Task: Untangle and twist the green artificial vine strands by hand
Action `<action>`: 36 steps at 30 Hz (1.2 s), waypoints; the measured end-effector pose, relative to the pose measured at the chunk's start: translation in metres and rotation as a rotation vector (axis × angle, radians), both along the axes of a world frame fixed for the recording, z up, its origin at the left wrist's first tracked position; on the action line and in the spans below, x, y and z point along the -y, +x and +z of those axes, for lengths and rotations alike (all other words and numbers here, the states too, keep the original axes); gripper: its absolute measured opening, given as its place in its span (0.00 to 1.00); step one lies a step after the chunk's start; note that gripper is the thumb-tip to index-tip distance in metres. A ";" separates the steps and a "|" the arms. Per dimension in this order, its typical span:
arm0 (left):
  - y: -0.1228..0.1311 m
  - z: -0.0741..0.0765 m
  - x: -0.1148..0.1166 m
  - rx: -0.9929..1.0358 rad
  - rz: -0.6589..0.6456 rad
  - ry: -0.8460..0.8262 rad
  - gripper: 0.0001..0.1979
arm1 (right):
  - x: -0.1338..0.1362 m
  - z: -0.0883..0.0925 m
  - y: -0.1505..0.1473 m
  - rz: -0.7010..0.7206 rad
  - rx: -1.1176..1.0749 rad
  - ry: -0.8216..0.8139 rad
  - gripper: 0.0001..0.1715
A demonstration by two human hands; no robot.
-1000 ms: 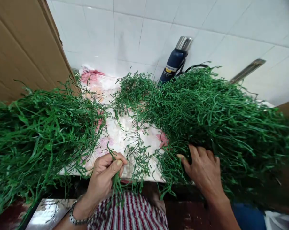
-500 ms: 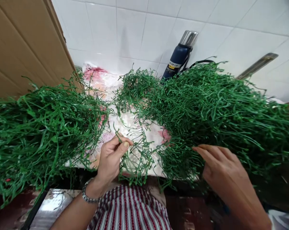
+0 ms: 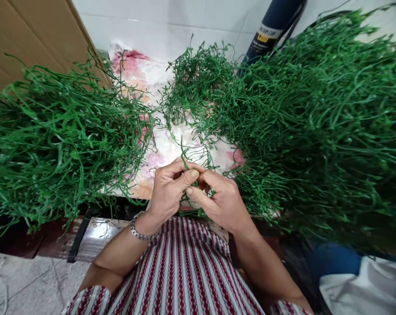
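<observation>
My left hand (image 3: 167, 191) and my right hand (image 3: 219, 199) meet in front of me, fingers pinched together on a thin green plastic stem (image 3: 190, 158) that rises between them. A metal watch band circles my left wrist. A big heap of green stems (image 3: 319, 131) lies to the right of my hands, and another heap (image 3: 53, 135) lies to the left. Both heaps rest on a flowered cloth (image 3: 165, 148) over a table.
A dark blue flask (image 3: 270, 30) stands against the white tiled wall behind the right heap. A brown cardboard panel (image 3: 27, 39) leans at the back left. My striped shirt (image 3: 185, 271) fills the bottom middle. White and blue cloth (image 3: 358, 280) lies at the lower right.
My right hand left the right heap and came across to my left hand; both now pinch the same stem. The view tipped down and closer.
</observation>
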State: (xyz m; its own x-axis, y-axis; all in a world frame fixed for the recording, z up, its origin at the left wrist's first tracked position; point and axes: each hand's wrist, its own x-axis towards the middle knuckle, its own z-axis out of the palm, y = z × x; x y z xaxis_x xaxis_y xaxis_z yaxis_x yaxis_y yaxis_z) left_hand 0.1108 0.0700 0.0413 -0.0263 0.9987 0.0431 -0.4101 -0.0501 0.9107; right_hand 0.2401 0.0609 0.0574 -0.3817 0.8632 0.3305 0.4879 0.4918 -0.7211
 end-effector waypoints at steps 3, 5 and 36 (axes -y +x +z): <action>-0.005 -0.005 0.002 -0.085 0.035 0.082 0.03 | -0.002 -0.007 0.001 0.025 -0.072 -0.072 0.06; -0.009 -0.006 0.006 -0.168 0.099 0.155 0.03 | -0.001 -0.008 0.003 0.018 -0.115 -0.064 0.04; -0.031 -0.021 0.026 -0.331 -0.039 -0.025 0.05 | -0.005 -0.009 0.001 0.160 0.110 0.128 0.10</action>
State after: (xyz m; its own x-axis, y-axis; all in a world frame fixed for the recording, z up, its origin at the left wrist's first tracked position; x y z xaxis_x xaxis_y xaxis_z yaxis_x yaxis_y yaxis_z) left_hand 0.0800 0.0439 0.0202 0.0228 0.9996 0.0180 -0.0927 -0.0158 0.9956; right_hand 0.2413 0.0658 0.0487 -0.5503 0.7422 0.3825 0.4686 0.6536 -0.5943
